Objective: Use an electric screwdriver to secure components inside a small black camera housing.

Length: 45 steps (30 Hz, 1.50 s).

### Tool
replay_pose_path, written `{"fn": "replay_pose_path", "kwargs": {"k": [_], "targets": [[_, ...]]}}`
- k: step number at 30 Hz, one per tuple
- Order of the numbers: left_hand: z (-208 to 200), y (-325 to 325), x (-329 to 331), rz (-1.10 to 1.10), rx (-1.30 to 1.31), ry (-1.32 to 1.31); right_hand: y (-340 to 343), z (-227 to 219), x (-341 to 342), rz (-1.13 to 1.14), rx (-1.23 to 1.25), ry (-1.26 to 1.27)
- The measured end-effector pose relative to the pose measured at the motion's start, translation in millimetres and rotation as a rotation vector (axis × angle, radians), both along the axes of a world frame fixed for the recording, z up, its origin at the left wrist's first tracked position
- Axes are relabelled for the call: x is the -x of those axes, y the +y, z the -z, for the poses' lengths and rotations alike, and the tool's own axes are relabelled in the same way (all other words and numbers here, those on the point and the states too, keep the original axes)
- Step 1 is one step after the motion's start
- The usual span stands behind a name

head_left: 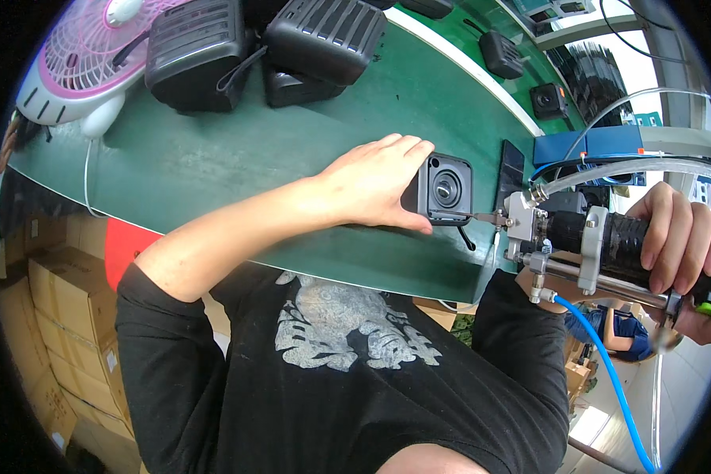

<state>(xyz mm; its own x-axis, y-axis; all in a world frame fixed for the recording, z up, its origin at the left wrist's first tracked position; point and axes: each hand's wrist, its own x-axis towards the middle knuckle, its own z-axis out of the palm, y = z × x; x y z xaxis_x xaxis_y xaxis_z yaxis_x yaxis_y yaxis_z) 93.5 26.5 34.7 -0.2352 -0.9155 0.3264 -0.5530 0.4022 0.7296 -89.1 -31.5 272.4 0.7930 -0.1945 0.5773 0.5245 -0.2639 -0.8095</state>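
Observation:
A small black portable speaker sits on the green tabletop, its round driver facing right. My left hand is closed around its left side, thumb low and fingers over the top. At the right, my right hand is wrapped around the black body of an automatic screw-feeding screwdriver with metal fittings, held sideways. The thin tip of this screwdriver reaches the lower front corner of the speaker; whether a screw sits there is too small to tell. A short black strap hangs below the speaker.
Several black speakers stand at the back left beside a pink-and-white fan. A dark flat phone-like slab lies beyond the screwdriver. Clear and blue hoses trail from the tool. Cardboard boxes are stacked below the table edge; another person sits at the right.

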Motion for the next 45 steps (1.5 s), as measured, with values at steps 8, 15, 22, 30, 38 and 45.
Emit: {"fn": "replay_pose_path", "kwargs": {"k": [8, 15, 22, 30, 38, 45], "targets": [[-2, 3, -2, 0.005, -0.023, -0.009, -23, -3, 7, -0.049, -0.071, -0.066], [-4, 0, -7, 0.007, -0.031, -0.005, -34, -2, 5, -0.147, 0.131, 0.148], [-6, 0, -1, 0.009, -0.009, -0.015, -10, 28, -12, -0.044, -0.038, 0.015], [1, -4, 1, 0.026, -0.038, -0.092, 3, 55, -2, 0.106, -0.161, -0.106], [8, -13, -10, -0.063, 0.261, -0.107, -38, 34, -5, -0.009, -0.06, -0.112], [-3, -12, -5, 0.027, 0.526, -0.234, -44, 24, 3, -0.002, 0.031, -0.221]]}}
